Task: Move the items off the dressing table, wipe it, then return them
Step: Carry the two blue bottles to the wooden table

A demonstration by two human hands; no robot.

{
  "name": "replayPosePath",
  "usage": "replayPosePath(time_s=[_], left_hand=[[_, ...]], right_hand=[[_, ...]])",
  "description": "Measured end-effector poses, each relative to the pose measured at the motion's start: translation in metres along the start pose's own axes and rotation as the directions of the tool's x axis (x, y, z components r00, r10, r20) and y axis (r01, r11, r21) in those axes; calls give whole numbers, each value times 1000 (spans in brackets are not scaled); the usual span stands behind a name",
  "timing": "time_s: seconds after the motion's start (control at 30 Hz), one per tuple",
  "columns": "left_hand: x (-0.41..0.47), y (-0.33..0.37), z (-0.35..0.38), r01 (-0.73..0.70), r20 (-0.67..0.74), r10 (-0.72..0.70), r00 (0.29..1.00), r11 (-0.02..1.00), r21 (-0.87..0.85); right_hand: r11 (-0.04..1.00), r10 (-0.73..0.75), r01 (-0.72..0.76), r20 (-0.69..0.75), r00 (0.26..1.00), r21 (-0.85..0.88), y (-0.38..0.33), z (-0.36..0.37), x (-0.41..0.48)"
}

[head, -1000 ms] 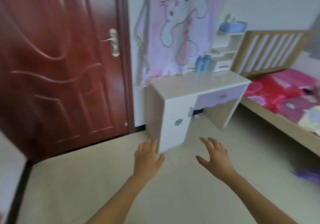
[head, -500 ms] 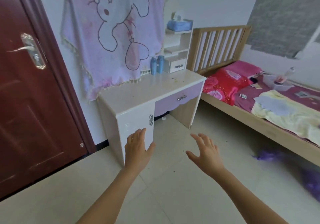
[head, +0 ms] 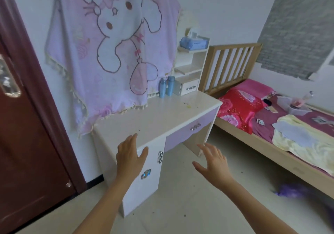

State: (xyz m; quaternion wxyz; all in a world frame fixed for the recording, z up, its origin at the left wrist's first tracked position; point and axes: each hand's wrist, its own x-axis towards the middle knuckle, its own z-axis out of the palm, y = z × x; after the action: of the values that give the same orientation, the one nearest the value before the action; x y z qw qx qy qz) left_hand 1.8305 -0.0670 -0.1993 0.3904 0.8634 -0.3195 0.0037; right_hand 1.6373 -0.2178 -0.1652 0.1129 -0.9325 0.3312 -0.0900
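Reaching toward the surface, the left hand and right hand are held forward, fingers spread and empty; two blue bottles at its back are likely targeted.

Both bare forearms reach forward from the bottom of the view. The left hand is raised with its back to the camera, fingers straight and close together, thumb out to the side. The right hand has fingers spread, loosely bent, gripping nothing.

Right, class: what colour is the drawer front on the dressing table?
Pale lilac purple; the drawer front shows best in the head view.
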Motion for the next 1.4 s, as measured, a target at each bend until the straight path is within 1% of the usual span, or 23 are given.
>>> replayPosePath(time_s=[0.13, 0.23, 0.4, 0.57, 0.77, 0.87, 0.97, 1.07, 1.17, 1.3, 1.4], left_hand=[[23, -8, 20, 55, 51, -52, 997, 997, -57], [40, -11, 39, 84, 80, -80, 994, 995, -45], [86, -3, 61, 64, 84, -62, 995, 998, -19], [154, 27, 89, 35, 51, -35, 998, 999, -6], [236, 71, 143, 10, 16, -9, 1000, 1000, -13], [256, 79, 178, 66, 27, -65, 998, 997, -36], [264, 75, 209, 131, 132, -129, 983, 991, -6], [285, 61, 233, 171, 189, -180, 965, 983, 61], [328, 45, 252, 213, 160, -226, 961, 972, 96], [397, 33, 274, 246, 84, -251, 964, 967, 66], [445, 29, 289, 314, 58, -314, 948, 949, 16]], right_hand=[[999, 43, -43, 54, 998, -12, 10, 19, 24], [998, 56, -53, 73, 996, -36, 22, 21, 48], [998, 61, -60, -7, 998, 27, 44, 13, 105], [995, -5, 14, -85, 996, 101, 77, 5, 170], [982, -36, 57, -117, 992, 178, 137, -9, 259], [975, -71, 87, -82, 994, 204, 162, 0, 295], [967, -73, 77, -22, 997, 241, 174, 18, 324], [963, -95, 80, 47, 994, 258, 182, 41, 359], [963, -152, 132, 68, 986, 234, 184, 56, 405], [962, -200, 179, 84, 976, 206, 182, 74, 472], [951, -202, 171, 97, 975, 256, 181, 84, 519]])
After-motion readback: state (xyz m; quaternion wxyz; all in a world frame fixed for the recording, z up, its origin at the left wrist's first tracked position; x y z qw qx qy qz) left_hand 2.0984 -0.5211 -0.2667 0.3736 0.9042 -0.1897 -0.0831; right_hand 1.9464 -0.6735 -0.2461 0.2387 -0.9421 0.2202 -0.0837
